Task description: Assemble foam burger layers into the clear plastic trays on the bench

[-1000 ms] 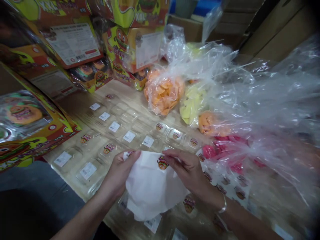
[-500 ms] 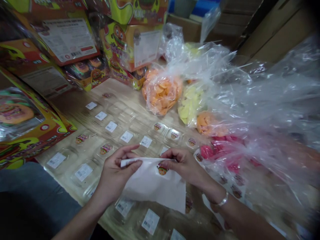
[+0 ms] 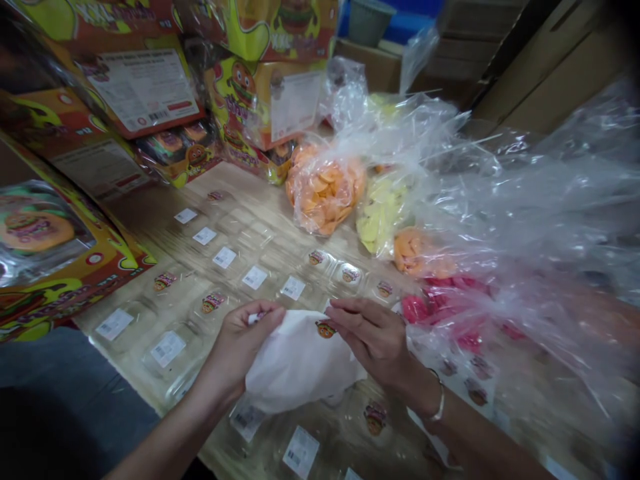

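White paper sheet [image 3: 300, 370] bearing a colourful burger-character sticker [image 3: 326, 329] hangs above a light-brown table [image 3: 253, 195]. The left hand [image 3: 247, 343] grips its left edge, thumb over fingers; the right hand [image 3: 385, 343] pinches its upper right edge beside the sticker. Clear plastic containers [image 3: 213, 303] lie below.

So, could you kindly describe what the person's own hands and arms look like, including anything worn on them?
The ungloved left hand and ungloved right hand have no visible sleeves behind them. A slim, shiny, silver-coloured bracelet circles the right wrist; none shows on the left.
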Demonstrator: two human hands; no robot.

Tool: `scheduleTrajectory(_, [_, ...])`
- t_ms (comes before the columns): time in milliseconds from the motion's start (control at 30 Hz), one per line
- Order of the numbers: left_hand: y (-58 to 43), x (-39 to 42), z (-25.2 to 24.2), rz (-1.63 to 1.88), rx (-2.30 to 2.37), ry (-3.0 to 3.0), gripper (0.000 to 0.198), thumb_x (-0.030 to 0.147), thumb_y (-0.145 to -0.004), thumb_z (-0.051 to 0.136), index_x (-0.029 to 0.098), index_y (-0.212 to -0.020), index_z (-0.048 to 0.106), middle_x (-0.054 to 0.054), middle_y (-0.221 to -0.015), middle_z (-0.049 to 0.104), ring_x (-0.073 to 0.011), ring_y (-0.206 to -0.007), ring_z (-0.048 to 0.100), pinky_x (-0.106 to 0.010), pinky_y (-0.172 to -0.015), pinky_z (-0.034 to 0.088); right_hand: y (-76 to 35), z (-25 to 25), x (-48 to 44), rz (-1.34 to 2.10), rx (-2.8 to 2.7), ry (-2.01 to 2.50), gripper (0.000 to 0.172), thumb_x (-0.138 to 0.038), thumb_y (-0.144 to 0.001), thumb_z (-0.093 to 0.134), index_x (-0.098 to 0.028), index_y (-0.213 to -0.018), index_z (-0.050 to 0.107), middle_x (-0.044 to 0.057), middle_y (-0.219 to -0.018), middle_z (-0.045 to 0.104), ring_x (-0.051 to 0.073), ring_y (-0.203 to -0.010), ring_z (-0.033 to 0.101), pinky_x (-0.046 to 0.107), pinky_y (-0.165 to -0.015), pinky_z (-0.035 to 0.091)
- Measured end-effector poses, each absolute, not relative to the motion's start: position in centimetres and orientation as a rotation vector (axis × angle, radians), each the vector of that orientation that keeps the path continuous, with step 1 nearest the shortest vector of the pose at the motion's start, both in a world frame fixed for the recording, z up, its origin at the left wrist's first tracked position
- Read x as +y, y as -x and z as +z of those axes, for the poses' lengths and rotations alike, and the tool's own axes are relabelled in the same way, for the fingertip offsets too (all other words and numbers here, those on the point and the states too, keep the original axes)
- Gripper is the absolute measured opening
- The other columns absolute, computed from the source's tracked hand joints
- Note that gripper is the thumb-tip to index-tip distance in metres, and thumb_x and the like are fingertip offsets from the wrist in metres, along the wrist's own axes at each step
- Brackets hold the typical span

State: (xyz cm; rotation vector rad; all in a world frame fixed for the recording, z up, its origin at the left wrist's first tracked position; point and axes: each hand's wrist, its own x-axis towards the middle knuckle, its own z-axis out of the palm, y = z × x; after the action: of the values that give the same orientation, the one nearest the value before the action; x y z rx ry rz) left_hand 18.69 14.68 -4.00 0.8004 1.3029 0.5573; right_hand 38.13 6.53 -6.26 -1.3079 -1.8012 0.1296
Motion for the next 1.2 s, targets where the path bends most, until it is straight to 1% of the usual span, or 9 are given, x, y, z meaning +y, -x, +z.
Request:
scheduleTrajectory(100, [-18.3, 15.1, -4.6, 0.533, 1.318, -0.804, 0.041, 0.045, -0.053, 0.08, 0.016, -0.073, 0.06, 0.004, -0.054, 0.058, -0.0086, -0.045, 0.048, -0.018, -0.043, 0.036, -38.3, -5.5, 6.7, 0.102, -1.698, 1.296, 0.028, -0.007, -0.086, 0.06, -0.025, -0.106, 0.068, 0.006, -0.1, 0.07, 0.017, -0.089, 0.066, 0.032, -0.076, 0.055])
scheduleTrajectory(267, [-16.9, 17.0, -5.3, 0.537, 1.296, -1.043, 0.036, 0.046, -0.059, 0.077, 0.016, -0.069, 0.06, 0.005, -0.052, 0.054, -0.0064, -0.043, 0.045, -0.016, -0.041, 0.032, -39.3, -4.2, 9.0, 0.561, -1.406, 1.427, 0.012, -0.021, -0.09, 0.058, -0.023, -0.097, 0.068, 0.003, -0.087, 0.067, 0.014, -0.08, 0.064, 0.028, -0.07, 0.053])
scheduleTrajectory(433, [-16.8, 18.0, -4.7, 0.581, 1.244, -1.016, 0.037, 0.047, -0.061, 0.077, 0.018, -0.074, 0.059, 0.006, -0.052, 0.056, -0.0073, -0.041, 0.046, -0.016, -0.041, 0.033, -38.5, -4.4, 11.1, 0.885, -1.583, 1.463, 0.038, -0.03, -0.079, 0.072, -0.02, -0.115, 0.062, 0.005, -0.096, 0.068, 0.017, -0.088, 0.064, 0.03, -0.075, 0.052])
scheduleTrajectory(567, [-17.0, 17.8, -4.7, 0.583, 1.229, -0.962, 0.038, 0.047, -0.058, 0.079, 0.017, -0.072, 0.059, 0.005, -0.052, 0.057, -0.0072, -0.041, 0.046, -0.016, -0.041, 0.034, -37.2, -4.9, 11.2, 0.856, -1.657, 1.379, 0.006, -0.022, -0.087, 0.063, -0.019, -0.089, 0.068, 0.001, -0.078, 0.067, 0.012, -0.073, 0.062, 0.027, -0.069, 0.049])
scheduleTrajectory(833, [-16.6, 17.8, -5.5, 0.516, 1.237, -1.016, 0.031, 0.046, -0.067, 0.072, 0.018, -0.071, 0.057, 0.004, -0.052, 0.056, -0.0105, -0.043, 0.05, -0.02, -0.044, 0.038, -37.7, -5.1, 10.1, 0.74, -1.561, 1.187, 0.007, -0.018, -0.089, 0.058, -0.022, -0.087, 0.063, 0.003, -0.087, 0.064, 0.015, -0.084, 0.062, 0.03, -0.074, 0.052])
scheduleTrajectory(933, [-16.1, 19.1, -6.3, 0.54, 1.148, -1.609, 0.021, 0.038, -0.08, 0.06, 0.018, -0.072, 0.062, -0.007, -0.085, 0.071, -0.0209, -0.082, 0.066, -0.03, -0.072, 0.051, -38.8, -5.1, 11.0, 0.915, -1.2, 1.178, 0.004, -0.024, -0.088, 0.059, -0.021, -0.086, 0.059, 0.0, -0.075, 0.061, 0.012, -0.067, 0.06, 0.026, -0.061, 0.051])
scheduleTrajectory(1033, [-15.9, 20.7, -7.5, 0.419, 0.997, -2.164, 0.018, 0.03, -0.085, 0.054, 0.019, -0.076, 0.065, -0.012, -0.144, 0.048, -0.0303, -0.136, 0.038, -0.051, -0.109, 0.031, -39.6, -5.6, 13.4, 1.049, -1.08, 1.282, 0.013, -0.028, -0.08, 0.067, -0.019, -0.084, 0.059, -0.001, -0.071, 0.061, 0.01, -0.062, 0.057, 0.023, -0.057, 0.049])
scheduleTrajectory(1100, [-15.9, 21.5, -8.5, 0.238, 0.967, -2.331, 0.017, 0.027, -0.086, 0.052, 0.019, -0.079, 0.065, -0.01, -0.153, 0.035, -0.032, -0.144, 0.021, -0.059, -0.112, 0.018, -39.6, -6.3, 15.7, 1.144, -1.122, 1.319, 0.017, -0.03, -0.076, 0.07, -0.017, -0.083, 0.06, -0.001, -0.071, 0.062, 0.01, -0.064, 0.056, 0.023, -0.058, 0.048])
scheduleTrajectory(1200, [-16.0, 21.8, -9.6, 0.097, 0.931, -2.415, 0.018, 0.025, -0.088, 0.049, 0.021, -0.081, 0.065, -0.007, -0.151, 0.039, -0.0321, -0.146, 0.013, -0.064, -0.111, 0.014, -38.8, -8.0, 19.9, 1.179, -1.185, 1.313, 0.02, -0.029, -0.071, 0.071, -0.017, -0.08, 0.059, -0.002, -0.07, 0.061, 0.01, -0.064, 0.056, 0.024, -0.059, 0.049])
